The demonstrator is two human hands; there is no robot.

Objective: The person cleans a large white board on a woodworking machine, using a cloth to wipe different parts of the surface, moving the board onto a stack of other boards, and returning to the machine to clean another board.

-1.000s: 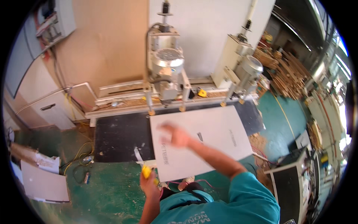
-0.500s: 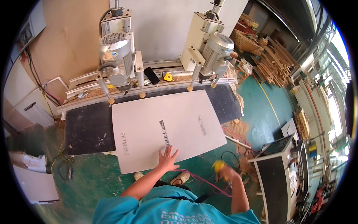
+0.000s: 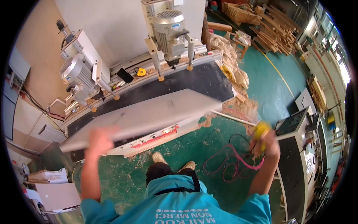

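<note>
A large white panel (image 3: 156,110) lies across the dark machine bed and looks slanted, its printed face dim and blurred. My left hand (image 3: 101,141) is at the panel's near edge toward the left end. Motion smears its fingers, so whether they grip the edge is unclear. Out to the right, well apart from the panel, my right hand (image 3: 271,146) is closed around a yellow air gun (image 3: 262,131). A pink hose (image 3: 242,160) runs from beside that hand down to the floor. The air gun is blurred as well.
Two drilling heads with grey motors (image 3: 82,72) (image 3: 167,28) stand over the dark bed (image 3: 201,76). A black phone (image 3: 125,75) and yellow tape measure (image 3: 141,72) lie on the rail behind. At right are a dark-sided cabinet (image 3: 294,179) and stacked timber (image 3: 278,31).
The view has turned rightward. The panel has gone from lying flat to slanted, exposing the bed's front. My left hand has moved from the panel's middle to its left part; my right hand has swung outward.
</note>
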